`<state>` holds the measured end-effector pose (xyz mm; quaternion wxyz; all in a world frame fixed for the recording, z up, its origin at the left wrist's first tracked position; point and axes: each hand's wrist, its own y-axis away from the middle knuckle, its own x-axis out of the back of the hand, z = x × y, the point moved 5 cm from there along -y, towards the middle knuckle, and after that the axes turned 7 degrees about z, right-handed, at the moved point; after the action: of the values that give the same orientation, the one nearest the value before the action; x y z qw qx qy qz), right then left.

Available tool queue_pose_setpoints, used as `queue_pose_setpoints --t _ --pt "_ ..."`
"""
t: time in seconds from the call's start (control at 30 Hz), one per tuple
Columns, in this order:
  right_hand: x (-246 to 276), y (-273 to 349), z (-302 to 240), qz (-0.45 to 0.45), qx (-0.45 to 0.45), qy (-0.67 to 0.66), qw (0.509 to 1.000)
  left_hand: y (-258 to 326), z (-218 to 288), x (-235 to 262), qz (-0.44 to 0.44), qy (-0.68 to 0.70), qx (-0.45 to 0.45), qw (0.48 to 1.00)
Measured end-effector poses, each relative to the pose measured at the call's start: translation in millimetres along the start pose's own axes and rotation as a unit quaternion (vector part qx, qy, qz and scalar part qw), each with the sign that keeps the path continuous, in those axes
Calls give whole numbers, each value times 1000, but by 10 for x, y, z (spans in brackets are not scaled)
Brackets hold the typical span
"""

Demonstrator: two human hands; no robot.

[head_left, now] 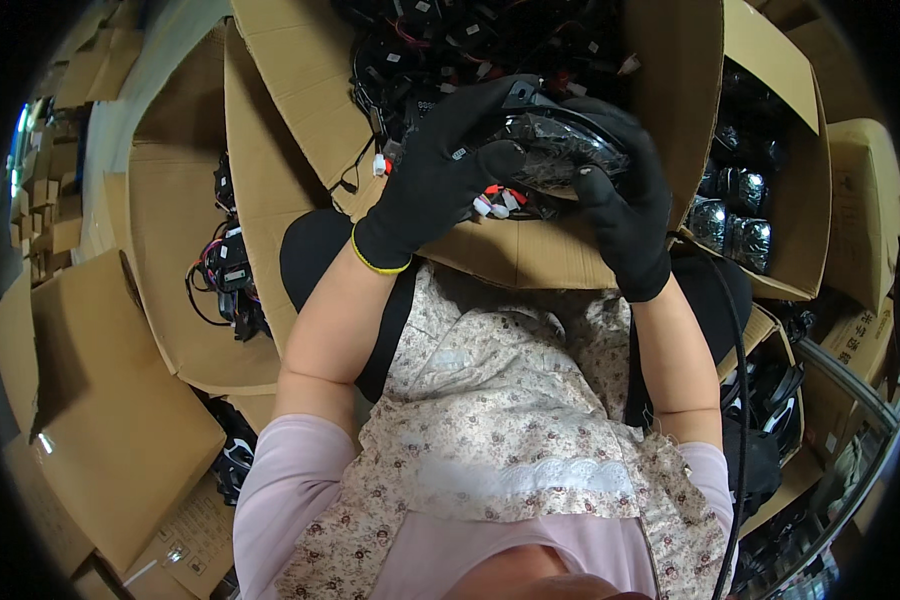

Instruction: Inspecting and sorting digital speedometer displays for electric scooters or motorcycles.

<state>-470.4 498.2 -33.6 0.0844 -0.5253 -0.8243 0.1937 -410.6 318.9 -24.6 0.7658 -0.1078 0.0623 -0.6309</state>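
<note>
Now I see both gloved hands, left hand point(435, 175) and right hand point(625, 205), fingers wrapped around the black lamp unit point(555, 140) above the cardboard box point(530, 255); I judge it under inspection, and turning it calls for a firm two-handed hold.

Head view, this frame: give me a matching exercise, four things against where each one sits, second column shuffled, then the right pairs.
Things:
1. Black lamp part with clear lens
2. Small red and white connectors
3. Shiny silver lamp units
4. Black part with coloured wires

Places:
A. In the open carton at the person's left
B. Held between left hand and right hand, both in black gloves
C. Dangling just below the held part
D. In the open carton at the person's right

Pairs: 1-B, 2-C, 3-D, 4-A
</note>
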Motion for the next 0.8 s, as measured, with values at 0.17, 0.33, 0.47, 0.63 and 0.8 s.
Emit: queue_pose_setpoints --t 0.17,0.33,0.47,0.63,0.8 --pt "-76 73 -30 13 -37 -20 999 78 -56 -36 17 40 27 999" --pt "-5 2 -37 -4 34 20 999 81 -53 -50 34 36 27 998" --pt "-18 -19 -197 -33 122 96 987 24 112 -79 -12 108 -17 994" --pt "-63 57 -257 -30 176 154 972 154 45 -102 2 103 -41 994" --pt "-53 56 -318 -35 220 175 959 204 25 -123 25 106 -59 992"
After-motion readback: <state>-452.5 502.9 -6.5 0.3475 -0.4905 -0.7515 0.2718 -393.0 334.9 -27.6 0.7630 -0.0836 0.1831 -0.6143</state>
